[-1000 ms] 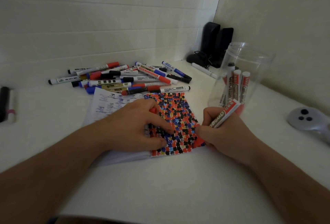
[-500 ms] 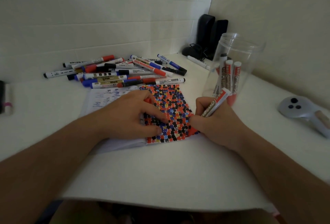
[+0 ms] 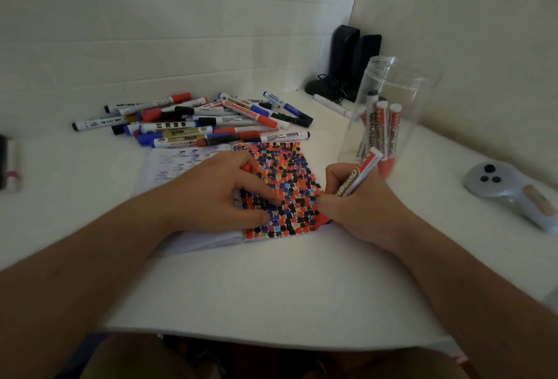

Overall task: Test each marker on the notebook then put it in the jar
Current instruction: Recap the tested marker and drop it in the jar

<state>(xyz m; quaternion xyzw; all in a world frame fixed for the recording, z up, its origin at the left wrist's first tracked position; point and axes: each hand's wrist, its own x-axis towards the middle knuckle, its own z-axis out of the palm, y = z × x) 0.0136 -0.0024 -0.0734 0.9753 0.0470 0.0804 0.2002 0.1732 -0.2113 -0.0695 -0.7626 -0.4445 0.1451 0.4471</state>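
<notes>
From the head camera, the right hand (image 3: 359, 206) grips a red whiteboard marker (image 3: 357, 176) in a writing hold, barrel slanting up and to the right, its tip down at the near right corner of the notebook (image 3: 280, 188); the tip itself is hidden by the fingers, so contact with the paper is a judgement. The page there is crowded with red, black and blue blots, so the edge is probably chosen because little bare paper is left.

The left hand (image 3: 223, 194) lies on the notebook with fingers spread over the page, apparently pinning it flat against the stroke. A small red thing, perhaps the marker's cap, shows under its fingers; I cannot tell whether it is pinched.

The clear jar (image 3: 389, 112) stands just beyond the right hand, at the far right, already holding several markers upright, close enough for a short drop-in. A pile of markers (image 3: 208, 121) lies beyond the notebook, probably waiting for testing. A grey controller (image 3: 507, 194) rests on the table (image 3: 271, 288) at right.
</notes>
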